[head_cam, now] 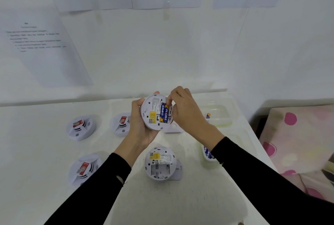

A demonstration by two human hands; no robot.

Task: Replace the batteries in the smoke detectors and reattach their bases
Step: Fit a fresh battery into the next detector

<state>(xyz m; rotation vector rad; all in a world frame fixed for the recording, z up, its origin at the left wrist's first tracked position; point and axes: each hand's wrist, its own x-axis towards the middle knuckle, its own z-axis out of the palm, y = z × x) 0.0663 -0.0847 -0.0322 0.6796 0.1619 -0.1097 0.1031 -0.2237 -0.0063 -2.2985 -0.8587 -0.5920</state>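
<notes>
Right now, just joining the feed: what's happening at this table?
A person's left hand holds a smoke detector back side up, while the right hand pinches the top end of the batteries in its bay. A second detector lies on the table below it, back up, its battery bay empty. Three more detectors sit face up to the left. Spare batteries lie in tubs on the right.

Makeshift workstation in home room: white table (36, 134) against wall (162, 52), printed sheets (45, 47) taped up, detectors (81, 127) laid out in rows, plastic tubs (224, 114), pink-dotted bedding (298, 134) at right.
</notes>
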